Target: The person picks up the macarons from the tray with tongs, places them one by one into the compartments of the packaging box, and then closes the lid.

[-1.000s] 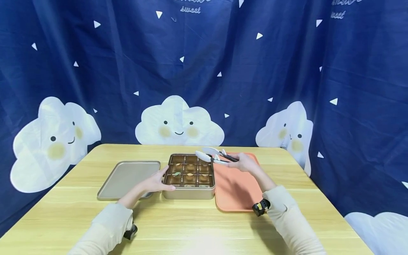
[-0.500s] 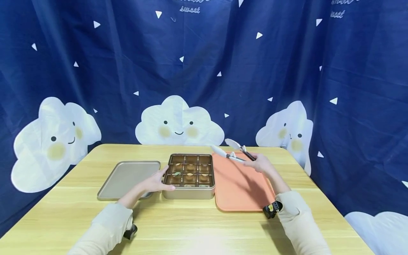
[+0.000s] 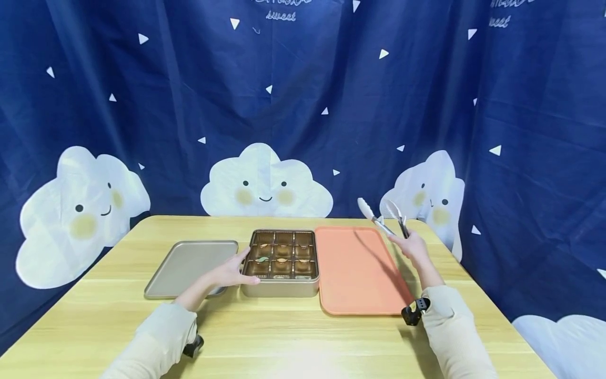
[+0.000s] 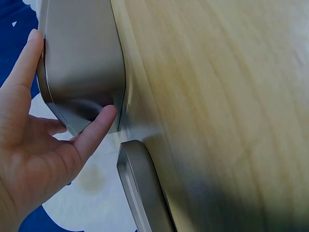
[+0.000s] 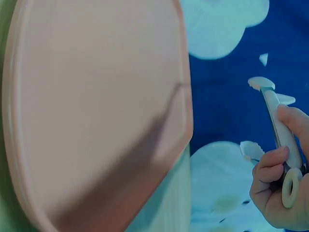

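My left hand (image 3: 229,272) rests against the left front corner of a square champagne-coloured tin box (image 3: 280,288). In the left wrist view, its fingers and thumb spread along the box's rim and side. The box holds a shiny brown insert (image 3: 284,238) split into several compartments, with small orange and green marks in some of them. Raised above the right back part of the table, my right hand (image 3: 413,246) grips a pair of white-tipped tongs (image 3: 384,226). Their tips stand apart with nothing between them. The right wrist view shows fingers wrapped round the tongs (image 5: 285,130).
An orange tray (image 3: 360,273) lies directly right of the box. On the left is a flat champagne-coloured lid or tray (image 3: 196,266). A blue curtain (image 3: 303,79) with white clouds hangs behind the wooden table (image 3: 265,337).
My right hand has moved right with the tongs, from above the box's right back edge to beyond the orange tray, and the tongs now point upward. My left hand stays in place.
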`<state>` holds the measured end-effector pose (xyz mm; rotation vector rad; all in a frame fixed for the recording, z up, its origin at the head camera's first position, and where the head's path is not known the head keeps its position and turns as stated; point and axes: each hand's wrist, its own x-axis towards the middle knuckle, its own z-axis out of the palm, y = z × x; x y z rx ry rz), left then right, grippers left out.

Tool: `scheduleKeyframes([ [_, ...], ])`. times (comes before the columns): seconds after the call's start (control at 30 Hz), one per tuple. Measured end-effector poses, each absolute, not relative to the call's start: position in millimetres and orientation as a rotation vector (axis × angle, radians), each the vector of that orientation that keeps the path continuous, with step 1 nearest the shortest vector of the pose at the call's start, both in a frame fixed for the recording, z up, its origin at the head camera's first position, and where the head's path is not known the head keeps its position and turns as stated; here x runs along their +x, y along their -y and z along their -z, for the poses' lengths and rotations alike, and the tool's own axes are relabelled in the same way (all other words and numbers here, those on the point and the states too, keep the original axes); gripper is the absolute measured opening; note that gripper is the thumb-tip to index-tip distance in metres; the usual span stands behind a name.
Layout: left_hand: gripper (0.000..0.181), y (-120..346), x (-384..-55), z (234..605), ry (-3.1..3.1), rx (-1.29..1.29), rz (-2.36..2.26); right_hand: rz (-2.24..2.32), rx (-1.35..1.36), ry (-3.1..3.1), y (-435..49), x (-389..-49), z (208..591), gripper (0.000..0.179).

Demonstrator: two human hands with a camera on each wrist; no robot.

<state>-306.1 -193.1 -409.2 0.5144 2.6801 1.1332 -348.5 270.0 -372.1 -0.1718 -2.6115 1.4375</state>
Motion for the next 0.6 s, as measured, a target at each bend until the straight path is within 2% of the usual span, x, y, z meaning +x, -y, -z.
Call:
scheduleKeyframes([
  [0.3, 0.11, 193, -305, 410, -2.688, 0.522, -1.131, -1.36, -0.32, 2.658, -291, -345, 384, 0.055],
  [0.43, 0.11, 194, -305, 409, -2.687, 0.515, -1.132, -1.494, -0.354, 2.635, -299, -346, 389, 0.051],
  [0.6, 0.11, 194, -305, 409, -2.696, 0.514, -1.127, -1.583, -0.359, 2.637, -308, -345, 396, 0.038],
])
